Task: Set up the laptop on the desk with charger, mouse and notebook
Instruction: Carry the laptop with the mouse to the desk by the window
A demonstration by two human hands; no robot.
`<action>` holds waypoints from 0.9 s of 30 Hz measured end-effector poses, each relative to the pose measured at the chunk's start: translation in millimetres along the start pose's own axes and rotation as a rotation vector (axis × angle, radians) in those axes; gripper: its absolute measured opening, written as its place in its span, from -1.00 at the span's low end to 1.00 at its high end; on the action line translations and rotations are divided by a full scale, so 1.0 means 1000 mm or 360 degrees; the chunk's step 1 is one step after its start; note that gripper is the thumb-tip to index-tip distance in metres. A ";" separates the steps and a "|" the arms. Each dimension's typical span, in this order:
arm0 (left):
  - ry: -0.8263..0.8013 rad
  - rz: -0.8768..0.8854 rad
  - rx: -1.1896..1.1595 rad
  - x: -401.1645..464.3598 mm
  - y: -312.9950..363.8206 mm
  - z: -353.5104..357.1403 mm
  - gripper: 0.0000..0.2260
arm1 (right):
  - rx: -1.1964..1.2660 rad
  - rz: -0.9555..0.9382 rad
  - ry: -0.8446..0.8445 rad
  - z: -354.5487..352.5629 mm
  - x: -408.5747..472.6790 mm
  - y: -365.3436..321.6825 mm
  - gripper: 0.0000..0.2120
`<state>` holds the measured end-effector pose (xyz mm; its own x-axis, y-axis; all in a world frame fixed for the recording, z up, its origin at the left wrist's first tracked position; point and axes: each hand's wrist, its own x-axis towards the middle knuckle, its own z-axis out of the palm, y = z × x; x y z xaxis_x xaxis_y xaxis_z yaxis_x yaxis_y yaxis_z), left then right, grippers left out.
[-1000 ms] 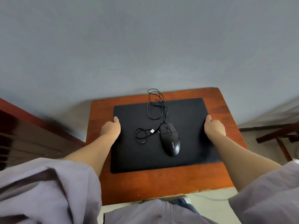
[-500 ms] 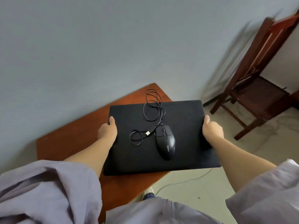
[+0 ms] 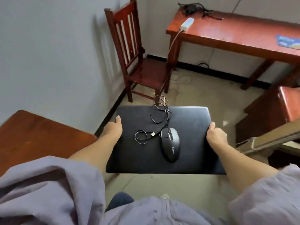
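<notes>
I hold a closed black laptop (image 3: 191, 127) flat in the air over the floor. My left hand (image 3: 113, 128) grips its left edge and my right hand (image 3: 216, 135) grips its right edge. A black wired mouse (image 3: 170, 144) lies on the lid, its thin cable (image 3: 159, 109) looped toward the far edge with the USB plug (image 3: 153, 134) beside it. At the far right stands a long red-brown desk (image 3: 243, 30) with a black charger and cable bundle (image 3: 193, 8) at its back corner, a white power strip (image 3: 187, 24) and a blue notebook (image 3: 287, 41).
A small wooden table (image 3: 32, 135) is at my left. A slatted wooden chair (image 3: 139, 62) stands against the wall ahead. A dark red cabinet (image 3: 272, 114) and a slanted wooden beam (image 3: 267, 135) are on the right. Cables trail on the floor under the desk.
I lifted the laptop with the mouse on it off the small table and turned right; the chair and the long desk have come into view.
</notes>
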<state>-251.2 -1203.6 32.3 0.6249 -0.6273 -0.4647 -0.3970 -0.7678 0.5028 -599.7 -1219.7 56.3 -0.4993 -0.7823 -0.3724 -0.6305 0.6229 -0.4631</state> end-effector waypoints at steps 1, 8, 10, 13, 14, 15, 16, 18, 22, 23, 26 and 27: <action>-0.0044 0.0045 0.0017 -0.007 0.018 0.020 -0.41 | 0.0015 0.0072 0.0039 -0.015 0.010 0.017 -0.35; -0.0246 0.0319 0.0205 -0.031 0.126 0.116 -0.41 | 0.0091 0.0437 0.0193 -0.079 0.072 0.085 -0.35; -0.0272 0.0378 0.0254 -0.026 0.154 0.136 -0.41 | 0.0108 0.0527 0.0200 -0.088 0.091 0.089 -0.36; -0.0303 0.0428 0.0267 -0.010 0.197 0.165 -0.42 | 0.0149 0.0585 0.0189 -0.096 0.132 0.085 -0.38; -0.0309 0.0442 0.0279 -0.002 0.213 0.174 -0.42 | 0.0157 0.0585 0.0187 -0.099 0.149 0.081 -0.39; -0.0313 0.0459 0.0293 0.007 0.230 0.183 -0.41 | 0.0161 0.0580 0.0191 -0.101 0.167 0.076 -0.39; -0.0317 0.0479 0.0304 0.015 0.248 0.192 -0.41 | 0.0161 0.0570 0.0201 -0.104 0.186 0.070 -0.39; -0.0327 0.0520 0.0310 0.032 0.286 0.207 -0.41 | 0.0160 0.0557 0.0219 -0.112 0.225 0.056 -0.39; -0.0320 0.0602 0.0376 0.064 0.373 0.232 -0.40 | 0.0182 0.0631 0.0237 -0.135 0.297 0.023 -0.37; -0.0338 0.0628 0.0395 0.071 0.397 0.239 -0.40 | 0.0192 0.0658 0.0245 -0.141 0.313 0.015 -0.37; -0.0361 0.0722 0.0443 0.087 0.464 0.262 -0.39 | 0.0226 0.0724 0.0301 -0.163 0.358 -0.001 -0.38; -0.0374 0.0732 0.0449 0.090 0.482 0.271 -0.39 | 0.0230 0.0731 0.0314 -0.170 0.374 -0.005 -0.38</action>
<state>-568.1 -1665.6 35.4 0.1929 -0.8914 -0.4100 -0.7756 -0.3945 0.4928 -885.1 -1516.0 56.1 -0.8165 -0.4054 -0.4110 -0.2385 0.8852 -0.3994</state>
